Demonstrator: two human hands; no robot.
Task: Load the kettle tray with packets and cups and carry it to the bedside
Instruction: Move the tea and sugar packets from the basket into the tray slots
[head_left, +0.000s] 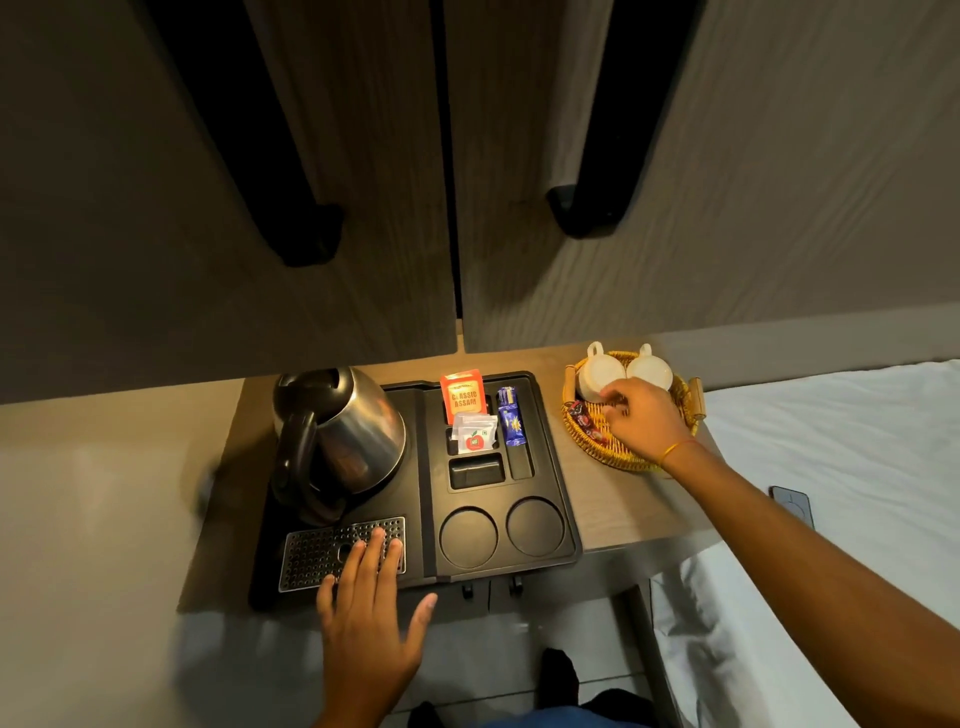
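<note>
The black kettle tray (563, 525) lies on a wooden table, with a steel kettle (345, 426) at its left. Its slots hold an orange tea packet (463, 396), a white packet (474, 434) and a blue sachet (511, 420). Both round cup wells (501, 530) are empty. My left hand (366, 613) rests flat on the perforated drip grille (306, 558), fingers spread. My right hand (641, 421) reaches into a wicker basket (587, 441) holding two upturned white cups (626, 370) and red sachets (584, 422). Its fingers are curled by the cups; what they grip is hidden.
Two grey cabinet doors with black handles (311, 228) hang above the table. A white bed (841, 467) lies to the right, with a dark phone (792, 506) on it. The table's front edge runs just below the tray.
</note>
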